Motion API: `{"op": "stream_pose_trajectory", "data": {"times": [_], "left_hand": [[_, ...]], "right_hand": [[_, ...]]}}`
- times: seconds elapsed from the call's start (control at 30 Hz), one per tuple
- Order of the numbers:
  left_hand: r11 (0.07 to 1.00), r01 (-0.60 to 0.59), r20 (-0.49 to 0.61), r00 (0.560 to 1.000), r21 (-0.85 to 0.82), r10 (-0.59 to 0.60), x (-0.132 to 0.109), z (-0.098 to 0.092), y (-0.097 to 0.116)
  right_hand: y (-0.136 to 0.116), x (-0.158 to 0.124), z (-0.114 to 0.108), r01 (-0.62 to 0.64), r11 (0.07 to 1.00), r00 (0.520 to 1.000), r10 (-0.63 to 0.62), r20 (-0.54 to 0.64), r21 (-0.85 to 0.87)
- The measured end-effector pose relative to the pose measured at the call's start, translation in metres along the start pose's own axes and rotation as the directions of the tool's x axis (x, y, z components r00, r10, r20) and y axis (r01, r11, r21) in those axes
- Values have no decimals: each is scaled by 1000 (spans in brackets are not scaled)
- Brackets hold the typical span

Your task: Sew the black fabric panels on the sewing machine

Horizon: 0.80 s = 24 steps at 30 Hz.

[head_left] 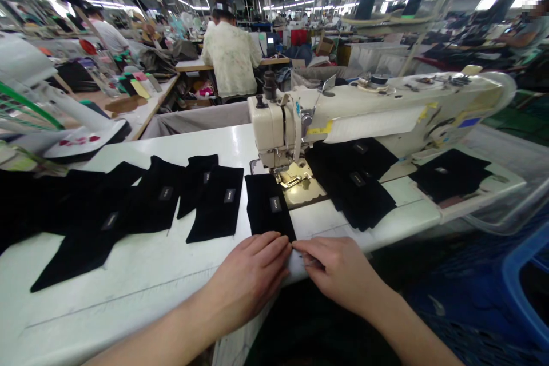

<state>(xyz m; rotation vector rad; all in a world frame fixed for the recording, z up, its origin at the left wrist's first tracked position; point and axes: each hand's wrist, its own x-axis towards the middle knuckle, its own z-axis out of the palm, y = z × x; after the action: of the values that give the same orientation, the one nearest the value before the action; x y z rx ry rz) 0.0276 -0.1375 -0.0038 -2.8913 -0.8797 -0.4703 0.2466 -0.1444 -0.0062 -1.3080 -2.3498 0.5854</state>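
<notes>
A black fabric piece [268,200] with a small label lies just left of the sewing machine's [295,126] presser foot [295,180]. My left hand [257,263] has its fingers together, curved over the near edge of this piece; its thumb is hidden. At the same edge, my right hand [337,266] pinches the near right corner between thumb and forefinger, its other fingers curled under. The fingertips of both hands almost meet there. To the left rests another labelled black piece [217,206], apart from my hands.
More black pieces overlap along the left of the white table [141,309]. A stack of black pieces [358,189] sits right of the needle, and another pile [450,171] lies farther right. A blue plastic crate [506,286] stands at lower right. A person [231,57] sits ahead.
</notes>
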Motion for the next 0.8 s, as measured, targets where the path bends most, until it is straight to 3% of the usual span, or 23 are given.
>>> {"op": "stream_pose_trajectory", "data": {"times": [0.6,0.7,0.8], "left_hand": [[995,35,47,998,-97,-31,20,-4,-39],[992,40,53,998,-116,-34,24,-5,-45],[991,41,51,998,-126,-35,27,-7,-51]], "right_hand": [[7,36,-4,-41,994,998,36,-54,-97],[13,31,-6,-71,991,978,47,-201,-114],[21,21,-15,-151,982,897,90,-432,-110]]}}
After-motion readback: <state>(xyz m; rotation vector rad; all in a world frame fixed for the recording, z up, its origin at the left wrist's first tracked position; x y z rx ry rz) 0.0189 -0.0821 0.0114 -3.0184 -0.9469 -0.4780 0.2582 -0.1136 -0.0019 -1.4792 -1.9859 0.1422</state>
